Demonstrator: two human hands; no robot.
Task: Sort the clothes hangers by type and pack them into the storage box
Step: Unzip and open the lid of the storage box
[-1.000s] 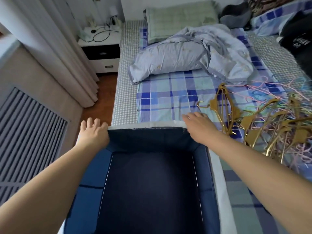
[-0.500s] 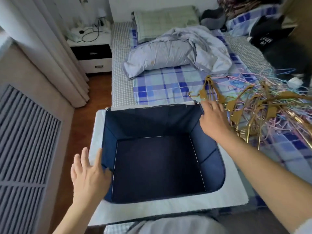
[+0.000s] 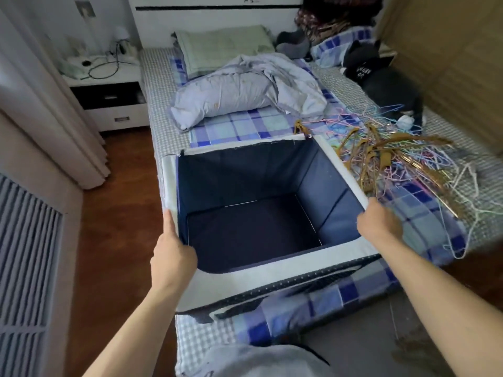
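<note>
While the left hand [image 3: 172, 253] grips the near left corner of the storage box [image 3: 275, 276], thumb laid along the pale rim and fingers curled down inside the dark lining, the right hand [image 3: 379, 225] grips the right rim near its front corner, fingers folded over the edge into the box. The box stands open on the foot of the bed [image 3: 160, 126], its navy interior holding nothing that can be seen, its pale outer wall facing the person. Just beside the box's right wall lies the pile of hangers [image 3: 394, 161], a tangle of brown wooden-looking ones mixed with thin pastel wire ones in pink, blue and green, spread across the blue checked sheet [image 3: 245, 126]; one brown hanger [image 3: 299, 127] pokes up at the box's far right corner. Farther up the bed are a crumpled pale quilt [image 3: 245, 88], a green pillow [image 3: 223, 47] and dark clothing [image 3: 381, 77]. A white nightstand [image 3: 109, 91] with cables stands left of the bed
</note>
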